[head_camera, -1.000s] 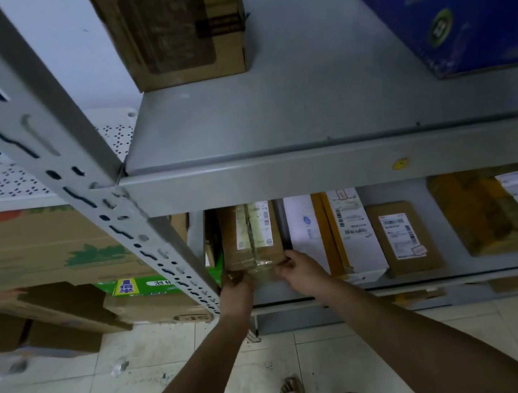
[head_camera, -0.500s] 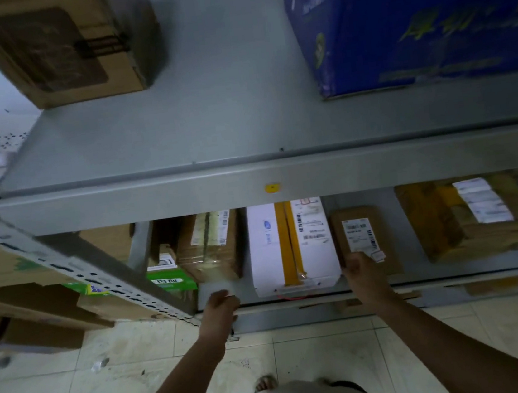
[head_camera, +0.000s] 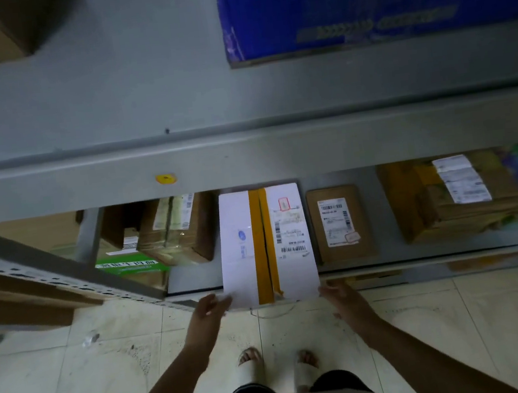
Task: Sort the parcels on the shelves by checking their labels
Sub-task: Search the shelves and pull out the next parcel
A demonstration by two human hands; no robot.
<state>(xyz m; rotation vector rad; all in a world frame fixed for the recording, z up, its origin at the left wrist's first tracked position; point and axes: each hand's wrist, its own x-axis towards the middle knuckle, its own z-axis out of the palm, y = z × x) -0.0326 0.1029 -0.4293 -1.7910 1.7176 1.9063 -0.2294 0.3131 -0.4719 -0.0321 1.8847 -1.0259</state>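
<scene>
White parcel with the yellow tape sits on the lower shelf, near end poking out past the front edge. Our left hand grips its near left corner. Our right hand touches the near right corner, but we can't tell if it's actually gripping. Brown parcel lies just beside it.

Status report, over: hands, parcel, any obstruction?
Left hand grips white parcel, near corner; right hand at other corner, grip unclear. Parcel overhangs shelf edge. Brown parcel sits alongside, apart.
</scene>
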